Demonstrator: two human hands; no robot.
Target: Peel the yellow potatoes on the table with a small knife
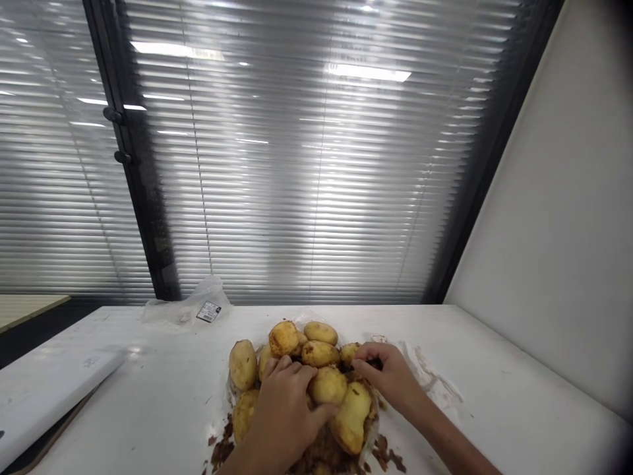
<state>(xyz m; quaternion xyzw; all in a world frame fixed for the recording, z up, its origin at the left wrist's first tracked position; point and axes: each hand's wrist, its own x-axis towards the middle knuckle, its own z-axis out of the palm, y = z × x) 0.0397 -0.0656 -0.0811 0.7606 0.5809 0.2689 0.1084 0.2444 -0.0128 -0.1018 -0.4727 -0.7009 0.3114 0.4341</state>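
My left hand [287, 410] reaches into a heap of potatoes, its thumb and fingers closed around a yellowish potato [329, 385]. To the right, my right hand [388, 373] is closed on a small dark-handled tool [376, 363], most of it hidden by the fingers. The tool points left toward the held potato, and I cannot tell whether it touches it. A partly peeled potato [352, 419] with a pale cut face lies just below. Several more potatoes, such as a smooth one [242, 365] at the left and a rough-skinned one [284, 338] behind, surround my hands.
Brown peelings [223, 450] are scattered around the heap on the white table [163, 402]. A clear plastic bag [210, 300] with a label lies at the back left. Crumpled pale plastic [429, 376] is beside my right forearm. A white panel [54, 402] stands left; blinds [306, 185] rise behind.
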